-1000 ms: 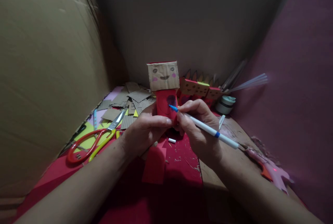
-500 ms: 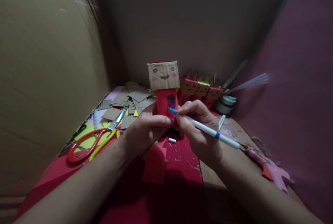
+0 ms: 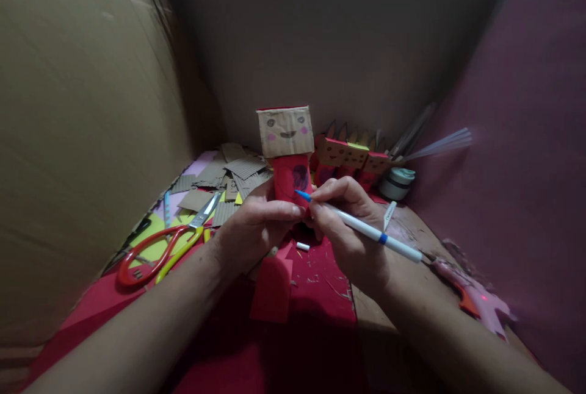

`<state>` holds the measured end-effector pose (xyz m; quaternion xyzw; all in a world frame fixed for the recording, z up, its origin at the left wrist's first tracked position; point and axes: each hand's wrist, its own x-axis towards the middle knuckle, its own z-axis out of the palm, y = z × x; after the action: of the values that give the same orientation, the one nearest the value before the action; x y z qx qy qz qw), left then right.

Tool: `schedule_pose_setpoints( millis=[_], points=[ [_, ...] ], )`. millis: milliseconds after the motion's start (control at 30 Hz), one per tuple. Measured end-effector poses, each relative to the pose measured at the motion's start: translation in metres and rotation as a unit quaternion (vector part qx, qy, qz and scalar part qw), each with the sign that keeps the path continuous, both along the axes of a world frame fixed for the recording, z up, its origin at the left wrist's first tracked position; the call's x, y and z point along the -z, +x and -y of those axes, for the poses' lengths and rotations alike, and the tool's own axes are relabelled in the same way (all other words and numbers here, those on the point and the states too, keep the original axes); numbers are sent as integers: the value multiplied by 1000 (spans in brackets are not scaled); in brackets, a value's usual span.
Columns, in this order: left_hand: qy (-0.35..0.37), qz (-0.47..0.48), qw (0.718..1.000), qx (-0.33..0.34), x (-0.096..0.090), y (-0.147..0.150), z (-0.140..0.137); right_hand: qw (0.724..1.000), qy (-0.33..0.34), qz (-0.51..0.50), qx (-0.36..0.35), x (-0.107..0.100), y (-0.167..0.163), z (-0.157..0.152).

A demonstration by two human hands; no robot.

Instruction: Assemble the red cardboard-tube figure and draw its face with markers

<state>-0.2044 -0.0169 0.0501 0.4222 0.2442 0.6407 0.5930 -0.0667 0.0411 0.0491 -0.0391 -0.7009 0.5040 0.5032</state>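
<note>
A cardboard figure stands upright before me, with a square tan head bearing a drawn smiling face and pink cheeks. Its red body carries a dark filled patch on the right and a faint outline beside it. My left hand is closed around the lower body, thumb across the front. Pinched in my right hand is a white felt-tip pen with a blue tip. That tip is at the red body, just below the dark patch; whether it touches I cannot tell. The right hand's fingers also rest close to the figure's side.
Red-and-yellow-handled scissors lie at left beside cardboard scraps. Several similar figures stand behind at right, near a pale green roll and clear sticks. A pink glue gun lies right. Red paper is in front.
The figure's head has shifted and tilted slightly to the left. Both hands keep their grip, and the pen stays almost where it was.
</note>
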Motion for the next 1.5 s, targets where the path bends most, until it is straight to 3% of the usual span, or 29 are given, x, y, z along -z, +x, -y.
schedule_pose_setpoints(
  millis=[200, 467, 733, 967, 1167, 1500],
  points=[
    [25, -11, 999, -36, -3, 4, 1, 999, 5, -31, 44, 1, -2, -1],
    [-8, -1, 1000, -8, -4, 1, 0, 1000, 1, -11, 17, -1, -2, 1],
    [15, -11, 1000, -23, -5, 4, 1, 998, 4, -26, 56, 1, -2, 0],
    [-2, 0, 1000, -19, -4, 1, 0, 1000, 5, -10, 19, -1, -2, 3],
    [16, -14, 999, -26, -3, 3, 0, 998, 7, -30, 46, -1, -3, 1],
    [19, -11, 1000, -19, -6, 4, 2, 999, 2, -37, 28, 1, -2, 1]
  ],
)
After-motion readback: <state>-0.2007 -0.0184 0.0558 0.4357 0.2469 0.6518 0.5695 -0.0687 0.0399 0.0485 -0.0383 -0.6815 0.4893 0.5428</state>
